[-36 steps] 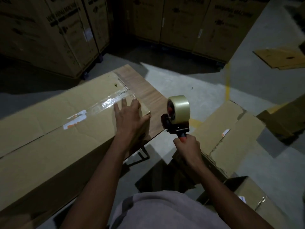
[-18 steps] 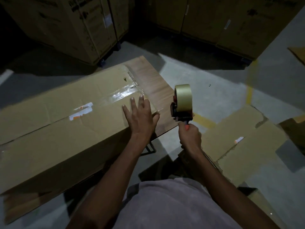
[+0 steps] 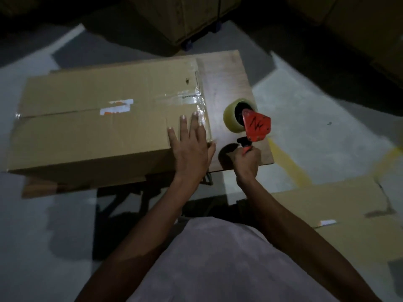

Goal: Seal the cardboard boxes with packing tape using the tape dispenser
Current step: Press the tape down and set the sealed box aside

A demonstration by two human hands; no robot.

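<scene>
A long brown cardboard box (image 3: 91, 127) lies on a wooden table (image 3: 226, 83). Clear tape shines along its centre seam and over its right end. My left hand (image 3: 190, 147) rests flat on the box's near right corner, fingers straight. My right hand (image 3: 247, 160) grips the handle of a red tape dispenser (image 3: 255, 127), which carries a roll of clear tape (image 3: 231, 115). The dispenser is held just right of the box's end, above the bare table top, apart from the box.
Flattened cardboard (image 3: 340, 205) lies on the grey floor at the right. Large cartons on wheels (image 3: 185, 20) stand behind the table. A yellow floor line (image 3: 290, 164) runs past the table's right side. The table's frame shows below its near edge.
The view has tilted down and come closer over the box. My right hand has turned the dispenser so its red side plate faces up. My left hand stays on the box corner.
</scene>
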